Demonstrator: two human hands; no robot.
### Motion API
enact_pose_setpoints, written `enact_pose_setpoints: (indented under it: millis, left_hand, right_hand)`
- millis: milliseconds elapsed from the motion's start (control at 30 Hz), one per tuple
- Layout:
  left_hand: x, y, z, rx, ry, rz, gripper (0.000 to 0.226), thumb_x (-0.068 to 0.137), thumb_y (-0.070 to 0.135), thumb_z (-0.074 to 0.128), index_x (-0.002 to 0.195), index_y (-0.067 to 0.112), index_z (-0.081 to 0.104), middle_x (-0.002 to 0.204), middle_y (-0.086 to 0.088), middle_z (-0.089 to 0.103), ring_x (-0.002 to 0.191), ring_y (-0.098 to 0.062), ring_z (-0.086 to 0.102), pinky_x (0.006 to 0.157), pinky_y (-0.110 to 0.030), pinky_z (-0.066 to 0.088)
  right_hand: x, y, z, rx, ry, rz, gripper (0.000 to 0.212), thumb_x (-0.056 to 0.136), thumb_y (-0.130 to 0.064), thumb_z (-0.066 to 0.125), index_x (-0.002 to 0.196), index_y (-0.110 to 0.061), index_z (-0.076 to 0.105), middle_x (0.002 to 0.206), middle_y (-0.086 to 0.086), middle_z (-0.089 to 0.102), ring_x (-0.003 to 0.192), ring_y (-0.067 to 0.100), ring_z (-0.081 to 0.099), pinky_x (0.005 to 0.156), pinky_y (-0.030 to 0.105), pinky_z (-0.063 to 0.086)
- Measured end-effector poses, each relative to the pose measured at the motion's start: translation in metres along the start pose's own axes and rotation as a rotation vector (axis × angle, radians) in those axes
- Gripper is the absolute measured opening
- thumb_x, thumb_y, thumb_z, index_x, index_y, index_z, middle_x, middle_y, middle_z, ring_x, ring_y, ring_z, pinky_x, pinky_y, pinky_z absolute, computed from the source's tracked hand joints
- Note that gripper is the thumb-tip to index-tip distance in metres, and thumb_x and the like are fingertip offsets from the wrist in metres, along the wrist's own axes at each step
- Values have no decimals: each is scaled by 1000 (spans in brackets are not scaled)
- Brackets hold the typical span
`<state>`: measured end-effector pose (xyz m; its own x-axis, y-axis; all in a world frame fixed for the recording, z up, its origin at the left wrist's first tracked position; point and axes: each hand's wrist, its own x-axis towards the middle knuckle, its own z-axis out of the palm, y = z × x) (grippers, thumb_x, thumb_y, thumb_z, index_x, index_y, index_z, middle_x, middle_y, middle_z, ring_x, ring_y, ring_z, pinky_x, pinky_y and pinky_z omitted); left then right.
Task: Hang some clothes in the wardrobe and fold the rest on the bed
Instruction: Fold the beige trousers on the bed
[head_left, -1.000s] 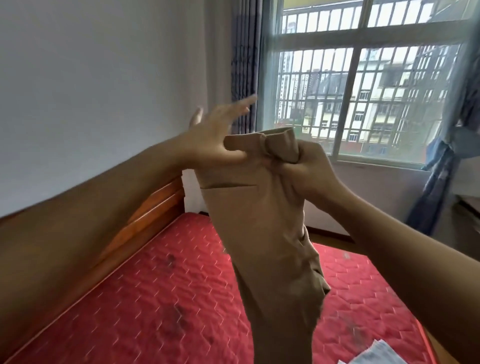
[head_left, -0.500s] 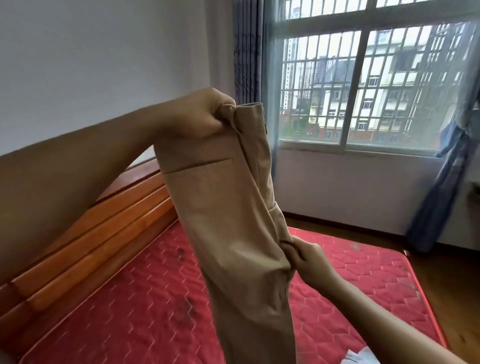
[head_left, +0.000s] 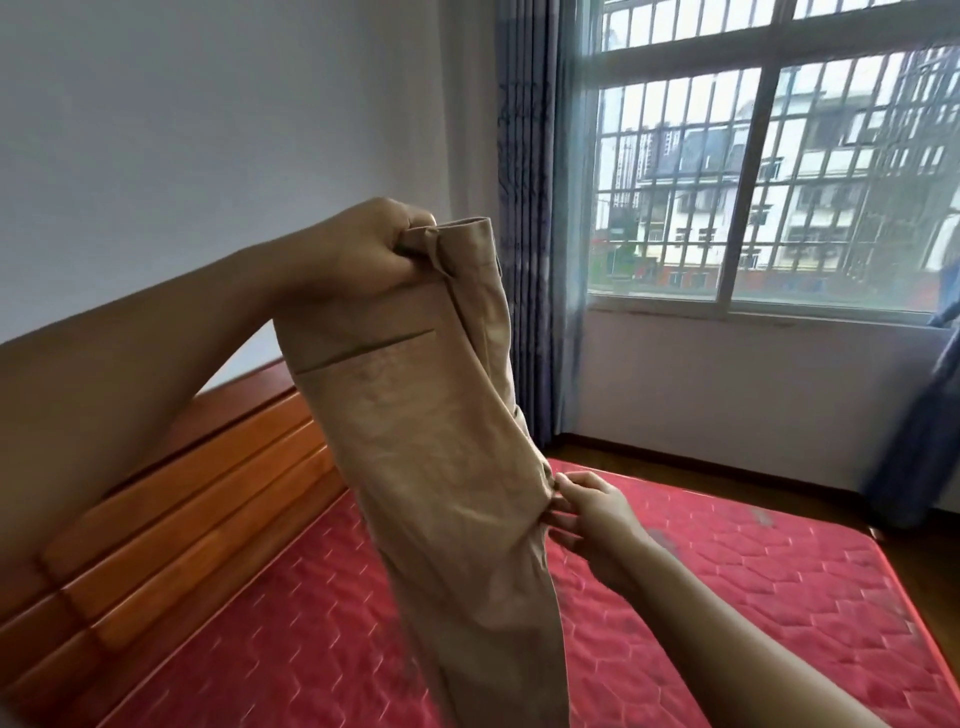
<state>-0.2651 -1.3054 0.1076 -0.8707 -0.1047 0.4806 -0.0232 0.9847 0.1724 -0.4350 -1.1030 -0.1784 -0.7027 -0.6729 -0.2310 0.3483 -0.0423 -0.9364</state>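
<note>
In the head view, the left grip (head_left: 363, 252) was clenched round the waistband of the tan trousers (head_left: 431, 467), holding them up above the red bed (head_left: 727, 571), with the legs hanging down past the frame's lower edge. Lower down, the right grip (head_left: 597, 525) pinched the trousers' right edge between thumb and fingers. A wooden headboard (head_left: 182, 493) stood at the left, and a barred window (head_left: 779, 182) lay beyond.
</note>
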Motion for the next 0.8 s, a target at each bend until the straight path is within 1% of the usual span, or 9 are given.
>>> enact_pose_setpoints:
  millis: [67, 200, 267, 400, 467, 533, 633, 700, 800]
  left_hand:
    - [1, -25, -2, -4, 6, 14, 14, 90, 19, 63, 76, 20, 60, 74, 1, 63, 64, -2, 55, 60, -24, 43]
    - [4, -76, -7, -42, 1, 40, 19, 90, 19, 63, 73, 25, 57, 71, 6, 61, 64, -2, 55, 59, -18, 43]
    - [2, -101, -11, -65, -3, 50, 15, 87, 25, 60, 73, 27, 58, 70, 6, 61, 64, -2, 56, 58, -15, 42]
    - [7, -144, -15, -69, 3, 76, 10, 83, 23, 54, 75, 24, 58, 73, 0, 63, 65, -4, 56, 61, -26, 43]
    - [13, -157, -11, -87, 20, 97, 10, 82, 24, 52, 76, 21, 59, 74, 0, 62, 67, -4, 56, 62, -29, 43]
    - [21, -166, -6, -103, 30, 113, 15, 82, 26, 51, 82, 15, 62, 79, -3, 65, 72, -11, 59, 66, -32, 46]
    - [33, -177, 1, -146, 3, 147, 11, 83, 26, 52, 78, 19, 60, 77, -1, 64, 72, -12, 60, 67, -32, 46]
    - [40, -183, 3, -162, -19, 181, 10, 84, 22, 54, 75, 22, 58, 74, 2, 63, 68, -6, 57, 63, -28, 44]
    - [50, -187, 10, -159, -44, 243, 13, 89, 8, 59, 78, 16, 61, 74, 2, 62, 68, -7, 58, 62, -29, 45]
  right_hand:
    - [12, 4, 20, 85, -70, 78, 19, 97, -30, 67, 109, -15, 66, 86, 8, 70, 76, 23, 65, 71, 34, 55]
    - [40, 11, 54, 240, 60, -32, 20, 90, -2, 65, 109, -4, 72, 88, 12, 73, 74, 19, 66, 74, 36, 53]
    - [51, 12, 63, 302, 121, -82, 21, 85, 7, 62, 99, -3, 73, 85, 15, 72, 70, 21, 66, 68, 35, 54]
    - [70, 12, 78, 444, 266, -173, 22, 87, 11, 56, 88, -8, 65, 71, 11, 68, 56, 20, 61, 48, 29, 48]
    - [77, 11, 88, 423, 287, -177, 23, 89, 9, 53, 91, -11, 64, 70, 9, 63, 53, 18, 55, 46, 26, 44]
    - [78, 9, 98, 334, 194, -125, 21, 94, -1, 53, 104, -13, 66, 72, 8, 60, 54, 16, 51, 47, 27, 41]
    - [78, 12, 107, 193, 31, -105, 21, 95, -14, 64, 113, -12, 73, 92, 15, 72, 73, 21, 64, 59, 30, 49]
    - [79, 15, 107, 230, 116, -156, 17, 91, -7, 67, 105, -4, 76, 100, 20, 74, 82, 25, 69, 66, 32, 55]
    - [74, 13, 95, 201, 268, -155, 15, 94, -5, 64, 105, -3, 74, 85, 15, 71, 66, 19, 62, 59, 29, 46]
